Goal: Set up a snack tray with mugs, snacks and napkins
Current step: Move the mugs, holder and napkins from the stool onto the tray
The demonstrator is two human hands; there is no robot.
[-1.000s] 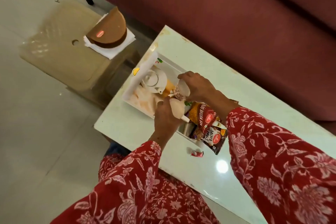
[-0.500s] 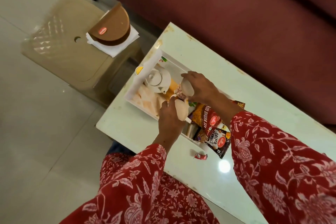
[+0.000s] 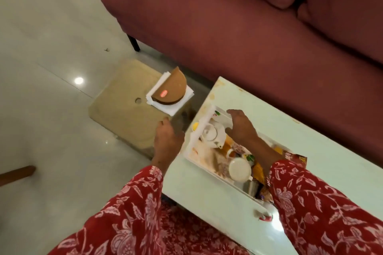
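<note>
On the pale green glossy tabletop (image 3: 300, 151) lies a white rectangular plastic tray (image 3: 193, 141), set at a slant with one short end at the table's left edge. At that far-left end of the tray sits a white ceramic teapot (image 3: 213, 135); toward the near-right end a white ceramic mug (image 3: 240, 169) sits with a second, patterned mug (image 3: 236, 150) just beyond it, and orange, red and dark printed snack packets (image 3: 294, 157) lie at the tray's right end, partly hidden by the red floral sleeve (image 3: 310, 203). The right hand (image 3: 241, 127) hovers over the far-left part of the tray just right of the teapot, fingers spread and loose, holding nothing. The left hand (image 3: 167, 141) is off the table's left edge, above the floor, fingers relaxed and empty, reaching toward the beige plastic stool (image 3: 124, 109). On the stool's far right corner rests a stack of white paper napkins (image 3: 165, 105) in a brown semicircular wooden holder (image 3: 172, 89), well apart from the tray. A small red-and-white wrapper scrap (image 3: 264, 216) lies on the near tabletop. A maroon upholstered sofa (image 3: 248, 16) runs behind the table.
</note>
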